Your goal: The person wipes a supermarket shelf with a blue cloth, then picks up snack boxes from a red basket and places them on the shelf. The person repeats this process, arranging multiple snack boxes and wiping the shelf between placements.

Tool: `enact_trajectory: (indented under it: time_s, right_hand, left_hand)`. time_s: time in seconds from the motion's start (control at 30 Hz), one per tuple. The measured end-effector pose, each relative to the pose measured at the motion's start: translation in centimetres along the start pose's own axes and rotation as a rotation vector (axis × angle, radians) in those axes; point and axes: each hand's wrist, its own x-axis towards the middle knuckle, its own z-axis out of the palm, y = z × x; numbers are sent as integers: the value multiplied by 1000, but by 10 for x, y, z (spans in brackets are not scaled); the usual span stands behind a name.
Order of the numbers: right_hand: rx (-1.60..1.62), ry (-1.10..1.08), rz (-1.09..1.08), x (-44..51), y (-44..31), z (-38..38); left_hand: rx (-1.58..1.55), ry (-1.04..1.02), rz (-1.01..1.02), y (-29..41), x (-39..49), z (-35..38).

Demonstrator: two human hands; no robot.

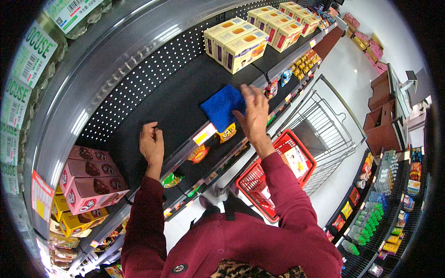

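A folded blue cloth point(222, 106) lies on the black shelf point(163, 104), with one corner hanging over the shelf's front edge. At the cloth's right side is my right hand point(255, 113), slightly blurred, its fingers spread and the thumb by the cloth's edge. No grip on the cloth shows. My left hand point(152, 146) hovers over the shelf's left part, fingers loosely curled together with nothing visible in them. Cream-coloured boxes point(236, 43) stand in a row beyond the cloth. Pink boxes point(94, 180) are stacked to the left of my left hand.
Below the shelf edge hang a price tag point(204, 134) and snack bags point(227, 133). Yellow boxes point(83, 220) sit under the pink ones. At my right stand a red shopping basket point(311, 156) and a wire shopping cart point(330, 132). Bottles point(365, 226) line another shelf at the far right.
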Motion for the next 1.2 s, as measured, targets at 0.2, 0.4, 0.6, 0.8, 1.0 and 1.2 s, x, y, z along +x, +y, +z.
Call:
enact_trajectory:
  time_s: [0.2,0.4,0.6,0.8,1.0,1.2]
  right_hand:
    - [176,-344,-494,-3,-13,25]
    - [198,-384,-471,21,25,20]
    - [134,-334,-452,55,72,12]
    - [70,-375,-430,75,102,6]
    - [4,-345,-416,72,102,11]
    - [-9,-373,-506,47,47,14]
  left_hand:
    - [-29,0,-9,4,0,1]
    - [13,-17,-37,11,0,-2]
    - [5,-12,-34,5,0,-1]
    - [-46,5,-21,3,-1,0]
    - [-79,-6,-23,3,1,5]
    - [32,-19,-26,-1,4,4]
